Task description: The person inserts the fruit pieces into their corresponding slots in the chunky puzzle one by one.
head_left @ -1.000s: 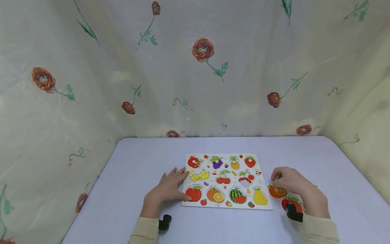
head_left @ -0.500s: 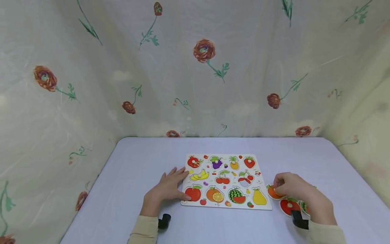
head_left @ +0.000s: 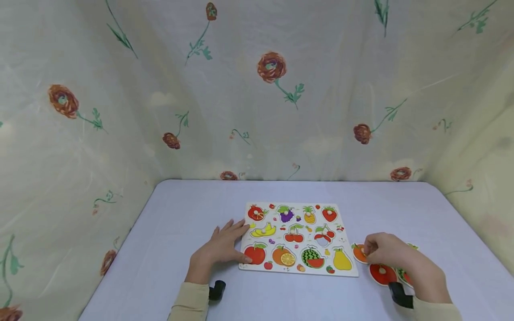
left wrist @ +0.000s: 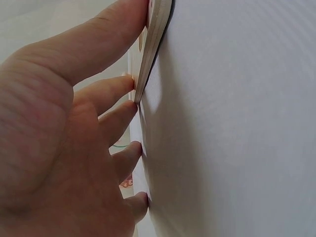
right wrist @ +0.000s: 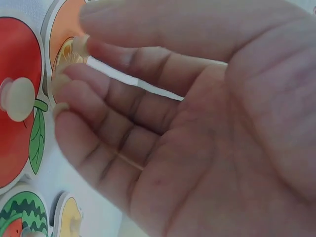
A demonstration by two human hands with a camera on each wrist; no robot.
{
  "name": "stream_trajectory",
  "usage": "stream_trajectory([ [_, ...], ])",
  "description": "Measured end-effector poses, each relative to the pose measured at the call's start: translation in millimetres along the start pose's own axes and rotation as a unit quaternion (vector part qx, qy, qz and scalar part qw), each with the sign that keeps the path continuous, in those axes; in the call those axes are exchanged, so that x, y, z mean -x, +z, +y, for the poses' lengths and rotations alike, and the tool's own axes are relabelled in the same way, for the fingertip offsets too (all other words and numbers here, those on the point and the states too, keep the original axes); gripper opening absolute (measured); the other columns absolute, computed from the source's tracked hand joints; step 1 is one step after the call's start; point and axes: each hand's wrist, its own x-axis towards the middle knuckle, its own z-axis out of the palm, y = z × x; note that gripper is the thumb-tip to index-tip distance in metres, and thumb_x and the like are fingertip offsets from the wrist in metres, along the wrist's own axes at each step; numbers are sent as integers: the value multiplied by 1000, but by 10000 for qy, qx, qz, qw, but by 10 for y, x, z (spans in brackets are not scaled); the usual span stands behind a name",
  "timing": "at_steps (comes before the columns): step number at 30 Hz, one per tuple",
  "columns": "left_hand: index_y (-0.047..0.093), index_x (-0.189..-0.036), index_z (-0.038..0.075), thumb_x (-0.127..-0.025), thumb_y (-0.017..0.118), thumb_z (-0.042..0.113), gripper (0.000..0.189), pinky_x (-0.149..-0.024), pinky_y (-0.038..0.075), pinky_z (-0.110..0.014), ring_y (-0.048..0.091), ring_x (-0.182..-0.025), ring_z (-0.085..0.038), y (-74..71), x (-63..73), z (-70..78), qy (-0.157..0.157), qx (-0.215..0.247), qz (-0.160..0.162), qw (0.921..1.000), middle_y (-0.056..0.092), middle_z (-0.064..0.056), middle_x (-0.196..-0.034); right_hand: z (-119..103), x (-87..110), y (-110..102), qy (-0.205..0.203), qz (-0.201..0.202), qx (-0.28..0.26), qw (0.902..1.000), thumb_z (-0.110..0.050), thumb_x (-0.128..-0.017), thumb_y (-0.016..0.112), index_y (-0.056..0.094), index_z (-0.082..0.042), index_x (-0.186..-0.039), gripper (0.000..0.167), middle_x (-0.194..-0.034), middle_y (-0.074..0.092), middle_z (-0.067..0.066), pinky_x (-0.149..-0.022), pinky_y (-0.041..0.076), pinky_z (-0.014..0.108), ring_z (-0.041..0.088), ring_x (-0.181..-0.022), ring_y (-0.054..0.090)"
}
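Observation:
A white fruit puzzle board (head_left: 277, 267) lies mid-table, with fruit pictures in outlined places. My left hand (head_left: 222, 246) rests at its left edge, fingers spread, thumb on the lower left corner; the left wrist view shows the thumb against the board's edge (left wrist: 157, 34). To the right of the board, my right hand (head_left: 389, 250) reaches over an orange puzzle piece (head_left: 358, 253). In the right wrist view its thumb and index finger are close to the orange piece's knob (right wrist: 79, 46); whether they pinch it is hidden. Beneath the hand lies an apple piece (head_left: 383, 273) with a pale knob (right wrist: 20, 98).
A watermelon piece (head_left: 404, 276) sits partly under the right wrist, and a yellowish piece (right wrist: 70, 217) lies beside it. Floral curtains (head_left: 321, 89) hang behind and at both sides of the lavender table (head_left: 192, 200).
My right hand has moved a little right and nearer to me, its fingers coming down over the orange piece. The orange piece stays about where it was. My left hand has not moved.

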Motion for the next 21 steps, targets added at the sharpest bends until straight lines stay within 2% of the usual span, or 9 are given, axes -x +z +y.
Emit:
stream_trajectory([
  [4,39,-154,21,-72,85,44,96,-123,7,-65,12,-156,-32,-2,2,7,-2,14,-21,10000,28,-1,-165,12,33,-12,99,-121,142,9998,-13,-80,74,62,-7,-87,15,-81,59,4,-66,47,29,19,-77,53],
  [21,38,-154,22,-72,86,45,97,-123,8,-65,12,-156,-32,-12,-9,-16,22,-28,-75,10000,28,0,-165,146,93,-4,540,-487,-148,9972,-6,-79,70,62,-5,-82,9,-76,58,5,-61,43,27,18,-70,54],
])
